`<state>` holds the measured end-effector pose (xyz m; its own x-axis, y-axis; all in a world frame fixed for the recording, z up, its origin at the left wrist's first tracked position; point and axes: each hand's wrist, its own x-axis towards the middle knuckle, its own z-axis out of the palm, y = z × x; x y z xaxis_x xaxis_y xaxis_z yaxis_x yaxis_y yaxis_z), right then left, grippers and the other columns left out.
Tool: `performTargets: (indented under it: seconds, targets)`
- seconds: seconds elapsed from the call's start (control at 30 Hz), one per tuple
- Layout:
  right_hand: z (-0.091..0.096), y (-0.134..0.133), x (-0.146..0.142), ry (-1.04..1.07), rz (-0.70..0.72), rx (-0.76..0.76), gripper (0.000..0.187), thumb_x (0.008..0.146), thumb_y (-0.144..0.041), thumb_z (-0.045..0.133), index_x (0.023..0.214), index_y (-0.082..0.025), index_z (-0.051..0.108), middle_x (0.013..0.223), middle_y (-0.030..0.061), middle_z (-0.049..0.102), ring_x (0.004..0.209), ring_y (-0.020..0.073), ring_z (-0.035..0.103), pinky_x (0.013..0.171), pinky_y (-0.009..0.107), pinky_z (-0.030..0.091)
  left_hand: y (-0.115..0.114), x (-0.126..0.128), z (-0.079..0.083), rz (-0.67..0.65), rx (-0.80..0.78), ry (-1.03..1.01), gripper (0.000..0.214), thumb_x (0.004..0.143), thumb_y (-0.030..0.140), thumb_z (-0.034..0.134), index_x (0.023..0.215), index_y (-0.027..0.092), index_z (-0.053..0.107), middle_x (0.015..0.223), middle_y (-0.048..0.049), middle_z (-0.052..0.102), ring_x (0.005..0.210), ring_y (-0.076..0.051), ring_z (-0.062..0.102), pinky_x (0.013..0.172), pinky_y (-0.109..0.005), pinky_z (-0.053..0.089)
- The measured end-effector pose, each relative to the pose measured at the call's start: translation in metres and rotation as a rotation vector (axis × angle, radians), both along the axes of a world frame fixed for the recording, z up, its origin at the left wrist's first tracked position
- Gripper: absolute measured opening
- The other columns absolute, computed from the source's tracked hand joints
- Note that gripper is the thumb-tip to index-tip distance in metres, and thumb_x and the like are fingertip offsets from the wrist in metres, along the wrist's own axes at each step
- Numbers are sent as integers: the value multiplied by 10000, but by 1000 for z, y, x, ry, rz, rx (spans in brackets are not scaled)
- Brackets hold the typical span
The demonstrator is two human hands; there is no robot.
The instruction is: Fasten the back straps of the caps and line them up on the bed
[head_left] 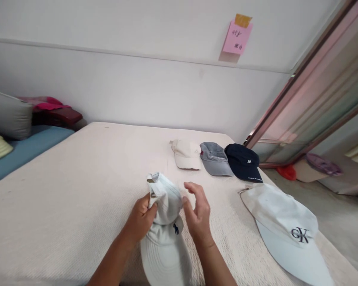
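A pale baseball cap [167, 250] with a small dark embroidered logo is in front of me, its brim toward me and its back strap away. My left hand [143, 216] pinches the cap near the strap at the back left. Beside the crown on the right, my right hand [197, 208] has its thumb and fingers apart, with nothing between them. To the right lies a white cap [283, 214] with black "CK" letters. Farther back sit a cream cap [186, 154], a grey cap [215, 158] and a navy cap [243, 161] in a row.
The caps rest on a bed-like surface with a white textured cover [77, 198]. A white wall with a pink note [238, 37] rises behind it. A grey cushion [8, 113] is at far left. A framed sliding door [310, 95] and a red bag [286, 172] are at right.
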<state>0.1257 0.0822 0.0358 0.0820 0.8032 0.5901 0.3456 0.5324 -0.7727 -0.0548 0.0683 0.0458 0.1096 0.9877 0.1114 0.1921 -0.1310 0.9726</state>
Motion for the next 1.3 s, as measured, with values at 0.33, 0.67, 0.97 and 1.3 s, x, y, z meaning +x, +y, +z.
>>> performTargets:
  seconds: [0.33, 0.67, 0.97, 1.3]
  targets:
    - [6, -9, -14, -160, 195, 59, 282, 907, -123, 481, 1109, -250, 633, 1093, 85, 613, 1035, 222, 571, 895, 402, 484, -4, 13, 4, -278, 60, 209, 138, 765, 89, 451, 718, 195, 526, 693, 4, 563, 642, -156, 483, 619, -261, 387]
    - [13, -10, -13, -154, 93, 130, 198, 910, -128, 481, 986, -227, 635, 1019, 90, 631, 978, 229, 573, 869, 426, 470, -3, 20, 1, 86, 142, 73, 360, 875, 226, 471, 1218, 235, 580, 1145, -84, 660, 1072, -247, 588, 943, -342, 412]
    - [14, -9, -12, 179, 178, -90, 176, 935, -245, 471, 898, -208, 639, 909, 57, 620, 871, 195, 587, 797, 333, 462, -1, 22, 10, -93, 188, 69, 244, 877, 175, 408, 834, 206, 647, 821, -37, 582, 786, -189, 559, 743, -276, 445]
    - [2, 3, -7, 599, 260, -400, 274, 892, -434, 547, 860, -181, 646, 717, 33, 634, 649, 173, 582, 641, 300, 475, 0, 20, 7, -72, -87, -137, 174, 801, 166, 451, 729, 192, 607, 651, 24, 494, 600, -130, 430, 575, -237, 359]
